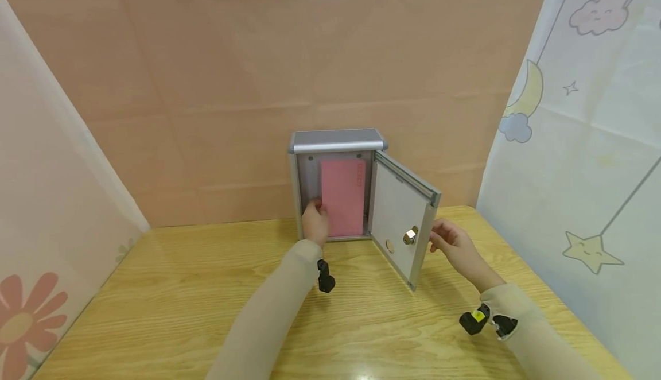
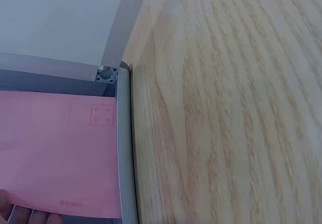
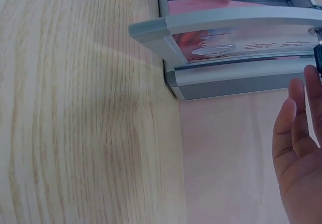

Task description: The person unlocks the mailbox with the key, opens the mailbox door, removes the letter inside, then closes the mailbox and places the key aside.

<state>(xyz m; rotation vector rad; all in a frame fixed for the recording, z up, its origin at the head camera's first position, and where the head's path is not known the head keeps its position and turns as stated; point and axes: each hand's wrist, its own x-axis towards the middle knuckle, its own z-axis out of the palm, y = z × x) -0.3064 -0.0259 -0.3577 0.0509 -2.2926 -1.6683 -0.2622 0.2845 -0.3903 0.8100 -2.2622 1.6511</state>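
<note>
A grey metal suggestion box [image 1: 339, 140] stands at the back of the table with its door [image 1: 400, 208] swung out to the right. Inside it, a pink envelope [image 1: 343, 197] stands upright against the back. My left hand [image 1: 315, 223] reaches into the box and pinches the envelope by its left edge, thumb [image 2: 4, 202] in front and the other fingers partly hidden. Outside the door is my right hand [image 1: 454, 246], its fingers [image 3: 298, 121] loosely extended and the fingertips close to a black-headed key [image 3: 318, 57] in the lock.
On the door's inner face are a metal lock [image 1: 410, 235] and a small round hole [image 1: 389, 246]. The wooden table [image 1: 170, 294] meets a peach cloth backdrop [image 1: 232, 99] behind the box. Printed white cloth [image 1: 573, 173] hangs at both sides.
</note>
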